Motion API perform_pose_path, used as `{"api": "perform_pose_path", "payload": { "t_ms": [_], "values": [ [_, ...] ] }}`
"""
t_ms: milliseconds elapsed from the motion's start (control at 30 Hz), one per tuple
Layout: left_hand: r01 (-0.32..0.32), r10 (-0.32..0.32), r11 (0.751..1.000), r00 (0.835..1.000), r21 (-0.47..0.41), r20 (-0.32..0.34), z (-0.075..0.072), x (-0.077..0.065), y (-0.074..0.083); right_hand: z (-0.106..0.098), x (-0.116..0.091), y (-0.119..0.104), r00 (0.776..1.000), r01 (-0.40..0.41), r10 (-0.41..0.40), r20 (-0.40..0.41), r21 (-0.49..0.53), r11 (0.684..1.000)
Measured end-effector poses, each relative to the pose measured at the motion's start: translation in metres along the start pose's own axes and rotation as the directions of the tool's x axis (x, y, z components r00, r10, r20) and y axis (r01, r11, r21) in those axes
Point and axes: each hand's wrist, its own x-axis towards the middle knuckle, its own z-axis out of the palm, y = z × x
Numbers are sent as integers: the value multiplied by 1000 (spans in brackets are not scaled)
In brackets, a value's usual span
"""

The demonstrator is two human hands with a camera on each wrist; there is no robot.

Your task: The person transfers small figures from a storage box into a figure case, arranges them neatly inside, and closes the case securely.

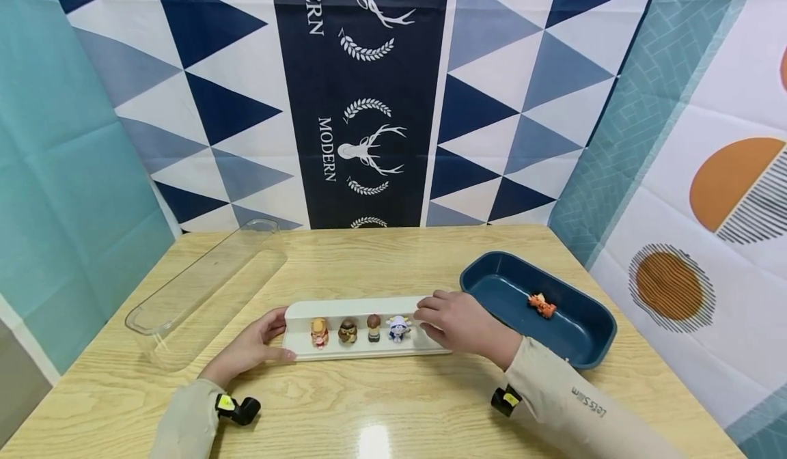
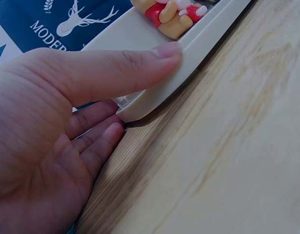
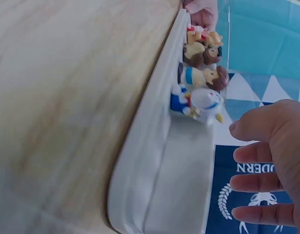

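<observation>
Nearest me on the table, the person's left grip holds one end of the white stand, thumb on its front lip and fingers round the end. At the other end the right grip is spread wide with nothing in it, just beside the horned white figurine, last of four standing in a row. The stand's long axis runs left to right between both hands. What I'd steer by is the orange figurine: it lies in the blue bin, right of the right grip and slightly farther off, so that hand is nearer. The bin's long axis slants from far left to near right. I can't make out which way the orange figurine faces; the right hand hides the stand's right end from above, and the right wrist view cuts it off. Farther left sits a clear cover.
</observation>
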Motion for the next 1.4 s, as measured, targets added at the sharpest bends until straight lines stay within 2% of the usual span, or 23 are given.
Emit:
{"api": "perform_pose_path", "payload": {
  "t_ms": [267, 533, 900, 1167, 1400],
  "values": [
    [-11, 11, 1000, 1000, 8, -5, -1, 1, 1, -17, -2, 9, 999, 5, 0, 52, -111, 994],
    [3, -3, 1000, 1000, -1, 6, 0, 0, 0, -24, -9, 19, 997, 36, -22, 74, -202, 979],
    [8, -8, 1000, 1000, 0, 4, 0, 0, 0, -28, -28, 48, 990, -22, 57, 125, -259, 965],
    [4, -4, 1000, 1000, 5, 3, -1, -2, 2, -32, -37, 65, 992, -50, 79, 100, -264, 963],
    [3, -3, 1000, 1000, 23, -2, 0, -3, 4, -41, -44, 79, 977, -91, 139, 160, -275, 957]
  ]
}}
